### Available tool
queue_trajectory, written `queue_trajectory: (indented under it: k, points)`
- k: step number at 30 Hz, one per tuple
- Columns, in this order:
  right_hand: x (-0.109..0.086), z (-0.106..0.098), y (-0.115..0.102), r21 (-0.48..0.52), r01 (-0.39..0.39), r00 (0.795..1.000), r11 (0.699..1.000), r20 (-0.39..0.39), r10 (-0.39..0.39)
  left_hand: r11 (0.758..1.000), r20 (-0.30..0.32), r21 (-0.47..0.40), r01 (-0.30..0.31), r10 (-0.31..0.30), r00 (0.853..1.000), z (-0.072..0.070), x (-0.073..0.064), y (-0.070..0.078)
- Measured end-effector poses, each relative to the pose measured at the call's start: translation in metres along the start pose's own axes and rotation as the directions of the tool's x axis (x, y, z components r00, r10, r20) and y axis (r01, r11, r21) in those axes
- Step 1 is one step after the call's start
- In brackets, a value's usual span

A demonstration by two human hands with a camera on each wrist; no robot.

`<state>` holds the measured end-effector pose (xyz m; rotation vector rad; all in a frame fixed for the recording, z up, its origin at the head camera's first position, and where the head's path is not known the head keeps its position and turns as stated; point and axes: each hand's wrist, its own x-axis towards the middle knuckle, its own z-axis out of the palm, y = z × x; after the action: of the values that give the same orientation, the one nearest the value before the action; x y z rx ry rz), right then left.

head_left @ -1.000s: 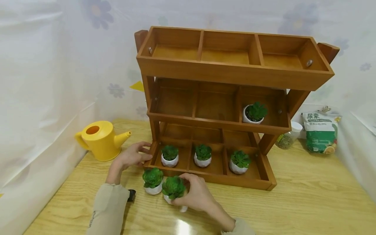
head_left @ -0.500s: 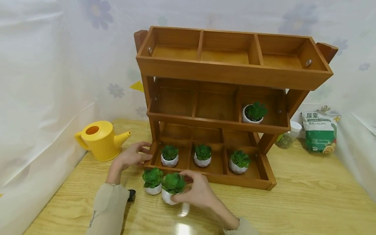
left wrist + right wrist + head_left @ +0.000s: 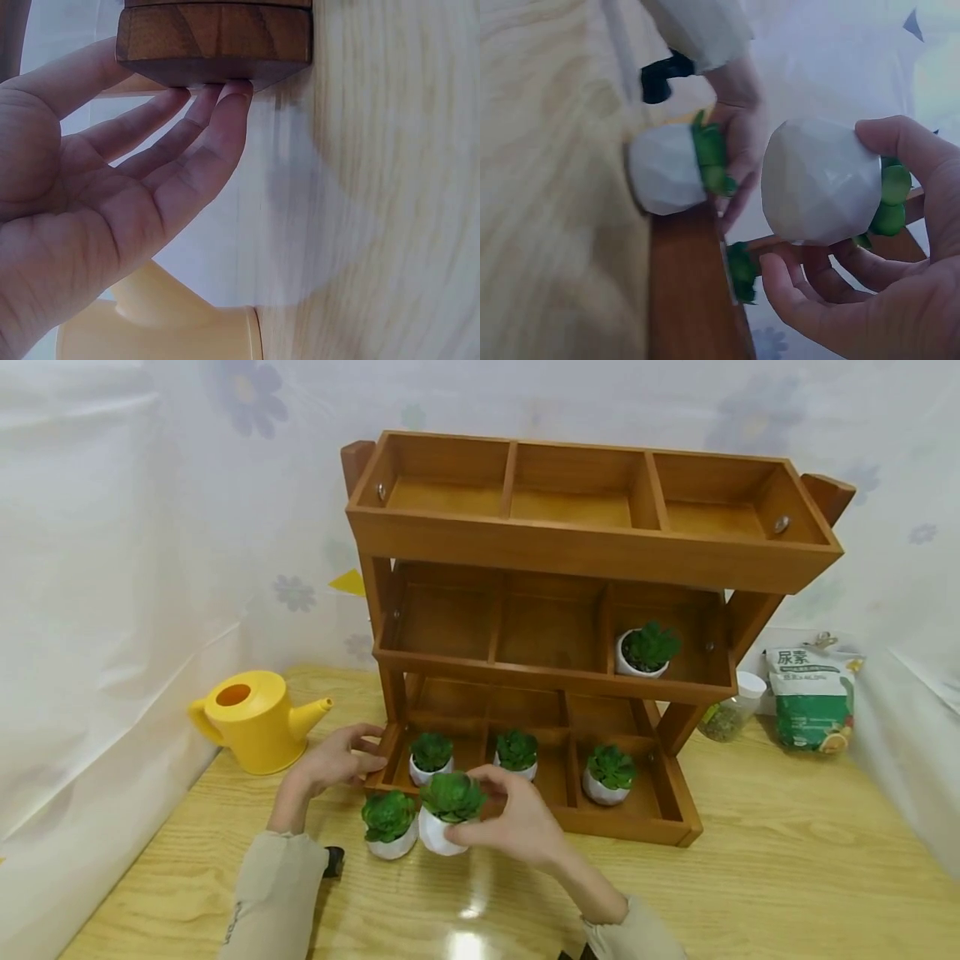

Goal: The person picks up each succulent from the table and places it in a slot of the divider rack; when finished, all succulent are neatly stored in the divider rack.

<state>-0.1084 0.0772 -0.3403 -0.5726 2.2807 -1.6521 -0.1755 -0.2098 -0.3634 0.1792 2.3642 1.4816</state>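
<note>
A faux succulent in a white faceted pot (image 3: 442,833) is lifted off the table, pinched between the thumb and fingers of my right hand (image 3: 528,822). From the right wrist camera, the pot (image 3: 817,180) hides part of the fingers behind it. My left hand (image 3: 337,758) holds the left end of the bottom tier of a three-tier wooden plant shelf (image 3: 592,547), its fingertips against the outer side (image 3: 217,37). A second potted succulent (image 3: 390,827) stands on the table at the shelf's front left corner, beside the held pot.
In the bottom tier stand three potted succulents (image 3: 431,756), one per front compartment; another succulent (image 3: 647,650) is in the middle tier's right compartment. A yellow watering can (image 3: 258,722) stands left. Behind the shelf's right side are a clear jar (image 3: 731,714) and a green-white bag (image 3: 813,702).
My right hand has raised the succulent from the table and carried it slightly forward toward the shelf. The left hand stays at the shelf's left end.
</note>
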Motion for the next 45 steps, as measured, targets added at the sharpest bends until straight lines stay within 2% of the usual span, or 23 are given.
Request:
queue_trajectory:
  k: [5,8,12,19,24,27,32,37,39,41,45]
  points:
    - [0.005,-0.021,-0.02,0.115,0.034,0.999,0.993,0.02,-0.036,1.0,-0.006,-0.002,0.01,-0.01,1.0,-0.001,0.002,-0.004]
    - [0.008,-0.037,-0.037,0.144,0.049,0.999,0.988,0.004,-0.05,1.0,-0.006,-0.006,0.017,-0.017,1.0,-0.001,0.002,-0.005]
    - [0.014,-0.062,-0.062,0.135,0.092,0.996,0.987,-0.025,-0.089,1.0,0.002,-0.008,0.003,-0.003,1.0,-0.002,0.001,-0.006]
    - [0.032,-0.103,-0.099,-0.001,0.168,0.985,0.986,-0.034,-0.168,1.0,0.008,-0.016,0.003,-0.003,1.0,-0.002,-0.004,-0.008]
    - [0.045,-0.123,-0.115,-0.171,0.173,0.983,0.97,-0.027,-0.18,1.0,0.011,-0.015,0.004,-0.004,1.0,-0.002,-0.003,-0.008]
    - [0.054,-0.133,-0.121,-0.299,0.155,0.986,0.941,-0.016,-0.168,1.0,0.019,-0.009,-0.001,0.001,1.0,-0.002,-0.003,-0.007]
    - [0.067,-0.145,-0.129,-0.469,0.111,0.989,0.876,-0.034,-0.143,1.0,0.024,-0.012,-0.011,0.011,1.0,-0.002,-0.001,-0.004]
    - [0.071,-0.15,-0.131,-0.647,0.133,0.98,0.751,-0.027,-0.197,1.0,0.025,-0.006,-0.014,0.014,1.0,-0.001,0.0,-0.001]
    - [0.072,-0.151,-0.129,-0.69,0.144,0.974,0.71,-0.028,-0.224,1.0,0.024,-0.004,-0.014,0.014,1.0,-0.001,0.001,-0.001]
    - [0.074,-0.151,-0.127,-0.702,0.154,0.969,0.695,-0.029,-0.244,1.0,0.023,0.001,-0.015,0.015,1.0,-0.001,0.001,-0.001]
    - [0.08,-0.153,-0.12,-0.709,0.156,0.966,0.688,-0.037,-0.257,1.0,0.023,0.0,-0.012,0.012,1.0,0.0,0.0,0.0]
